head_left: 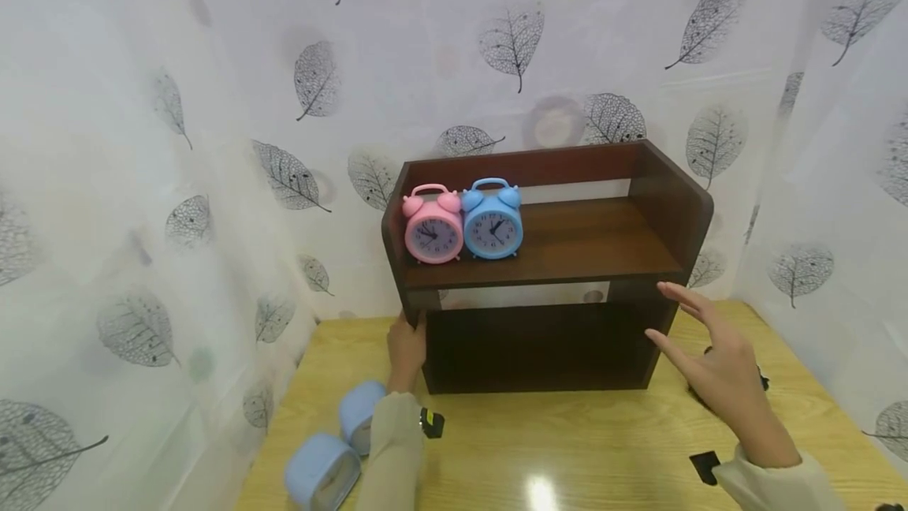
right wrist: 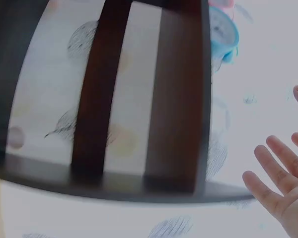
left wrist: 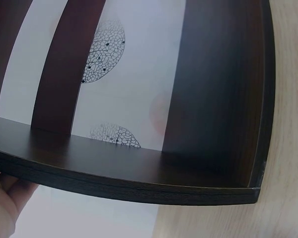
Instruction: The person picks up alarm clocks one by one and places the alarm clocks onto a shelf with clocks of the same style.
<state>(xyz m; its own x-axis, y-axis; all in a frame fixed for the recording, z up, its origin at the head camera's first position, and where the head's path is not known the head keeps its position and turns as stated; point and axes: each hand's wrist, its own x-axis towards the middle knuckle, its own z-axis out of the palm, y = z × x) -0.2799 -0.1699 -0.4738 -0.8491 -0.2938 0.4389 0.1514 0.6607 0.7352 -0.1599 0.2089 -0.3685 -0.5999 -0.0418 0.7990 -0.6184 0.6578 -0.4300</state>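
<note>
A dark brown two-tier desk shelf (head_left: 596,247) stands on the table. My left hand (head_left: 407,349) holds its left side panel low down; in the left wrist view the thumb lies inside the panel and the fingers of the left hand (left wrist: 7,201) are on the outer face. Off the shelf's right side, my right hand (head_left: 727,373) is raised with its fingers spread, touching nothing; the right wrist view also shows the right hand (right wrist: 288,191) apart from the panel. A pink alarm clock (head_left: 433,236) and a blue alarm clock (head_left: 493,232) sit side by side at the upper tier's left end.
Two light blue rounded objects (head_left: 322,470) lie on the wooden table (head_left: 539,448) near the left forearm. Something black (head_left: 702,394) is partly hidden behind the right hand. Leaf-patterned white sheeting (head_left: 213,101) surrounds the table at the back and sides.
</note>
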